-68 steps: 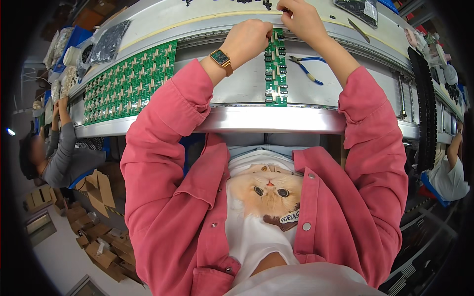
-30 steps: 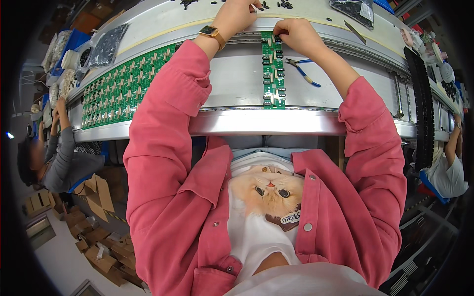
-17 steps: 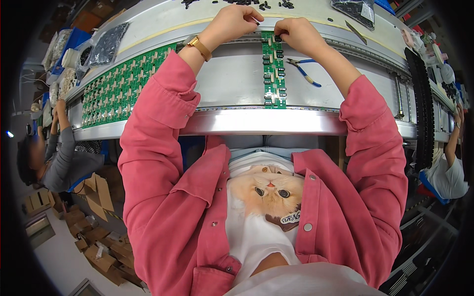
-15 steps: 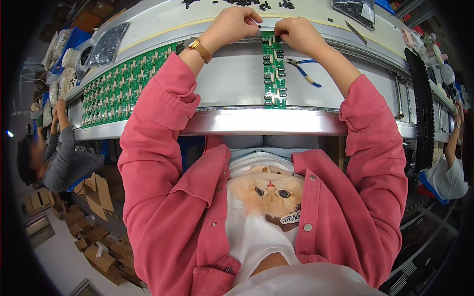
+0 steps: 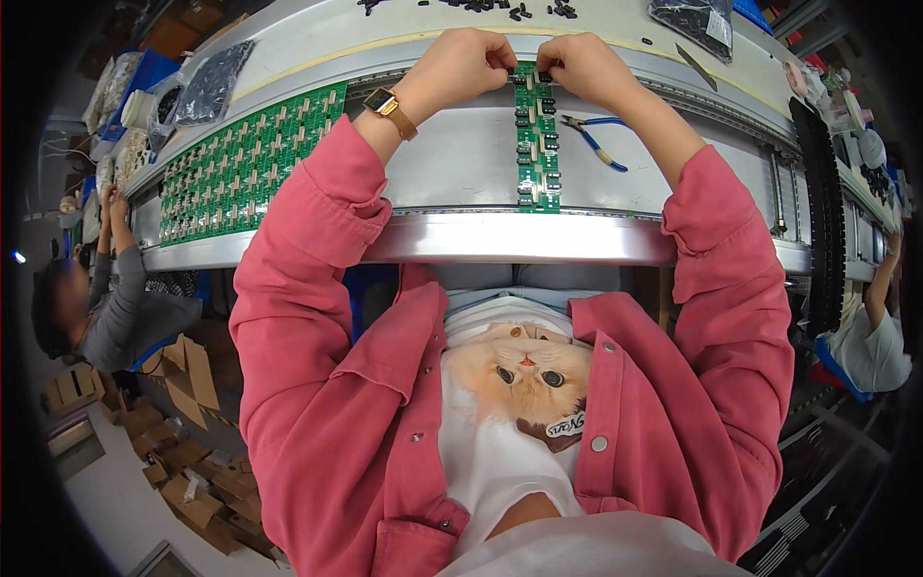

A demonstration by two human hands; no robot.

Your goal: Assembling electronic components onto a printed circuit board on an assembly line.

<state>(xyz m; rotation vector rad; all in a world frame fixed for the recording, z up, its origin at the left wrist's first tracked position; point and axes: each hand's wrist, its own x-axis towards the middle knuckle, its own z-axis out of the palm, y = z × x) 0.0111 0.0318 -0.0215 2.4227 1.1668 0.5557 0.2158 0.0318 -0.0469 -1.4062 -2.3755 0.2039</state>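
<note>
A narrow green circuit board (image 5: 537, 144) lies across the rails before me, with small black components along both long edges. At its far left corner, the fingertips of my left hand (image 5: 466, 65) pinch a small black component, mostly hidden by the fingers. My right hand (image 5: 588, 72) is closed at the far right corner, thumb and fingertips against the board's edge near a black component. Whether it grips that component is hidden. Blue-handled pliers (image 5: 598, 144) lie just right of the board, jaws toward it.
A panel of green circuit boards (image 5: 255, 154) sits on the rails at left. Loose black components (image 5: 524, 12) are scattered beyond the far rail, near tweezers (image 5: 697, 67) and a plastic bag (image 5: 700, 24). A metal rail (image 5: 519, 240) runs along the front. Other people work at both sides.
My left hand has come down and nearer, bringing the small black component from beyond the board to its far left corner. My right hand stays nearly in place.
</note>
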